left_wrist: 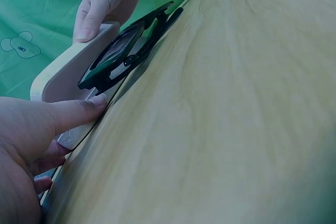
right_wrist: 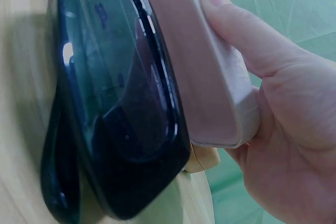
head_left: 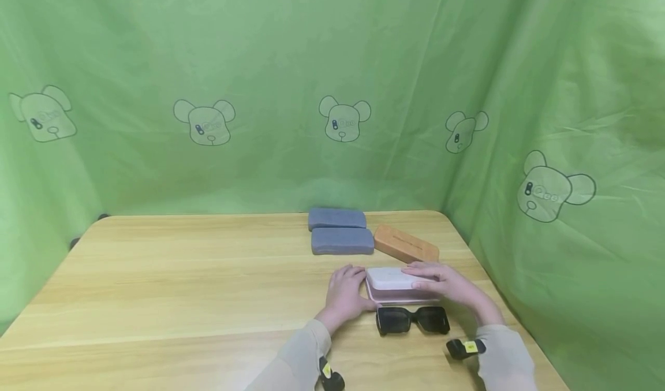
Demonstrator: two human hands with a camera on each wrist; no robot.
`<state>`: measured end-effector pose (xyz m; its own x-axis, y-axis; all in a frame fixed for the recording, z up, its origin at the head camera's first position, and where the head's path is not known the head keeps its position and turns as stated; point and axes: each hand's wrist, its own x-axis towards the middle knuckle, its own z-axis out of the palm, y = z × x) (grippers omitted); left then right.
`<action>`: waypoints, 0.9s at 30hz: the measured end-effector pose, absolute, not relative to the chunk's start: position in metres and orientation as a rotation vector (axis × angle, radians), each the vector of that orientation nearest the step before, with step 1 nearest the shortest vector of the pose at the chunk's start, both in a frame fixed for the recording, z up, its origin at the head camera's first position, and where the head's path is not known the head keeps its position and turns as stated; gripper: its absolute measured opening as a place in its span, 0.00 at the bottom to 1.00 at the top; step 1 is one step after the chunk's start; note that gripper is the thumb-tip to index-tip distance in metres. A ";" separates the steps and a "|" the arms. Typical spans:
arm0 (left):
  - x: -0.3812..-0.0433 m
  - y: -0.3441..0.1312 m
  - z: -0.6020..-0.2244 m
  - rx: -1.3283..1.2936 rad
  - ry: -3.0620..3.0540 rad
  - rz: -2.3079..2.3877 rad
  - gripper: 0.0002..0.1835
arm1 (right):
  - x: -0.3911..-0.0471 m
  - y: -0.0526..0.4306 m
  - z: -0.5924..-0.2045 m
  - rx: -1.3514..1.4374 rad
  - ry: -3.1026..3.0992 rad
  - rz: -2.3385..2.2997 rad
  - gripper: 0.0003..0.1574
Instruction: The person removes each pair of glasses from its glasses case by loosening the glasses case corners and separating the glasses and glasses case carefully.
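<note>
A white glasses case [head_left: 391,276] with a pinkish inside stands partly opened on the table in the head view. My left hand [head_left: 347,294] holds the left end of its base, thumb at the front corner and fingers round the back. The right hand [head_left: 448,287] grips the right end of the lid [right_wrist: 231,72], with the thumb on the front rim and fingers over the top. Black sunglasses [head_left: 413,320] with dark lenses lie just in front of the case, folded. In the left wrist view, the left thumb [left_wrist: 79,113] is close by their near end.
Two blue-grey glasses cases [head_left: 343,241] lie one behind the other beyond the white case. An orange-brown case [head_left: 405,244] sits at an angle to their right. Green curtains [head_left: 280,166] with bear heads surround the wooden table [head_left: 182,287].
</note>
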<state>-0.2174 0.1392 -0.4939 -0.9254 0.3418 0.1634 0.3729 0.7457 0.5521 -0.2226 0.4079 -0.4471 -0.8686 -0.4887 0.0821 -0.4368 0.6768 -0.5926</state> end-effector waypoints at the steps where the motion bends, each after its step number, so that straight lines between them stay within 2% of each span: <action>1: -0.217 0.139 -0.494 -0.590 -2.888 -0.931 0.43 | -0.222 0.408 -0.447 -0.779 2.800 -0.955 0.24; 27: -0.216 0.138 -0.494 -0.601 -2.877 -0.929 0.43 | -0.222 0.409 -0.453 -0.761 2.859 -0.889 0.26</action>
